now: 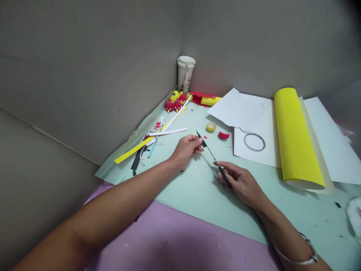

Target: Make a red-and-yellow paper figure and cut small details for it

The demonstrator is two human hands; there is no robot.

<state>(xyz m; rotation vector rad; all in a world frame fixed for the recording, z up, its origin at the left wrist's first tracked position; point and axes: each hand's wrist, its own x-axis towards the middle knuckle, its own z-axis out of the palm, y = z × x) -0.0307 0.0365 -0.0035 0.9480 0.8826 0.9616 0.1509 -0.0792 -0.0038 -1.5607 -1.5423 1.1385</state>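
Note:
My right hand is closed on a pair of scissors with black handles, its thin blades pointing up and left. Between the thumb and fingers of my left hand is a small piece of black paper, and the blades lie at its edge. Whether the blades are parted is too small to tell. Just beyond both hands, a yellow half ball and a red half ball rest on the pale green sheet, near a tiny red scrap.
Paper strips, a blue stick and black scraps lie to the left. Several red and yellow round figures stand before a white lidded cup in the corner. On the right are white sheets, a ring and a yellow corrugated roll.

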